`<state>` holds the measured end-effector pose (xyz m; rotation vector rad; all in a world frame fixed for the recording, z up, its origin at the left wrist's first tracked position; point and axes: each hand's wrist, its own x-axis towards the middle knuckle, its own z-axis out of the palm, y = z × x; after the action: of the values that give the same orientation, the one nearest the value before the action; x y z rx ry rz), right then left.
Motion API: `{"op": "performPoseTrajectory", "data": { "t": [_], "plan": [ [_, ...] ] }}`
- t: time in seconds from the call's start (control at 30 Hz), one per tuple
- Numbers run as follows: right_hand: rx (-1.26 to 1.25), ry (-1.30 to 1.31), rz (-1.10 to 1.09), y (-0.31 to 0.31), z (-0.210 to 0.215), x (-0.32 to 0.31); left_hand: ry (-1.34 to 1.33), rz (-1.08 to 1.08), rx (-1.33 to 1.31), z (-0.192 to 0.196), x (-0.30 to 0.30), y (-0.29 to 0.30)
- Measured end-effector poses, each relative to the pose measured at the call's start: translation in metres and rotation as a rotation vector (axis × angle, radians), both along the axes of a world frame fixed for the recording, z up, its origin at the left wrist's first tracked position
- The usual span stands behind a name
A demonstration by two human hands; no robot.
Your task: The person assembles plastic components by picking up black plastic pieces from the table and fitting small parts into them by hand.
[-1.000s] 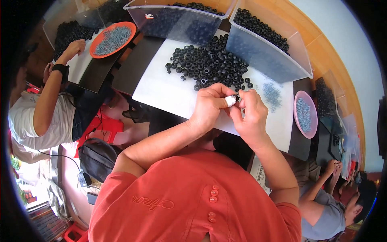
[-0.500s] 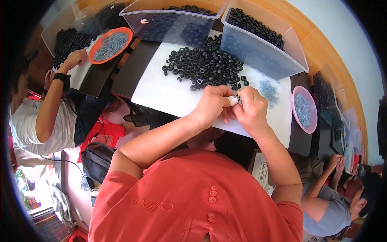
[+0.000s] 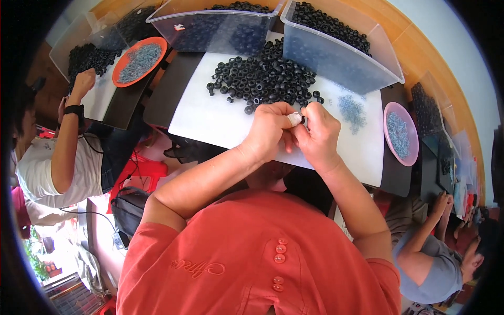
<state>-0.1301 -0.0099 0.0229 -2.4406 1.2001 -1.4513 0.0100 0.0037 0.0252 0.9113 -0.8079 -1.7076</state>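
Note:
Over the near edge of a white board (image 3: 205,123), my left hand (image 3: 269,128) and my right hand (image 3: 320,135) meet, fingers closed in a pinch. A small black round part (image 3: 303,119) shows between the fingertips, mostly covered by them. White tape (image 3: 295,118) wraps my left thumb. Just beyond my hands lies a heap of black rubber-like ring parts (image 3: 262,79). To the right of it, small pale blue pieces (image 3: 352,113) are scattered on the board.
Two clear plastic bins of black parts, one left (image 3: 210,31) and one right (image 3: 336,58), stand behind the heap. A pink bowl (image 3: 413,149) and an orange bowl (image 3: 116,73) hold pale blue pieces. People work at the left (image 3: 63,163) and right (image 3: 425,262).
My hands have shifted slightly left and up, still pinched together. The black part is less visible between the fingers. The left co-worker's hand has moved left.

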Motion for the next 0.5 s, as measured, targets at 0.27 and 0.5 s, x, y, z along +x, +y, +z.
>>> {"op": "performPoseTrajectory", "data": {
  "t": [0.27, 0.5],
  "plan": [
    [0.001, 0.064, 0.023, 0.0, 0.006, -0.002, 0.037, -0.015, -0.046, -0.003, 0.001, 0.0],
    [0.063, -0.141, 0.032, 0.003, -0.007, 0.006, -0.037, 0.001, -0.033, 0.004, 0.002, 0.001]
  ]
}}
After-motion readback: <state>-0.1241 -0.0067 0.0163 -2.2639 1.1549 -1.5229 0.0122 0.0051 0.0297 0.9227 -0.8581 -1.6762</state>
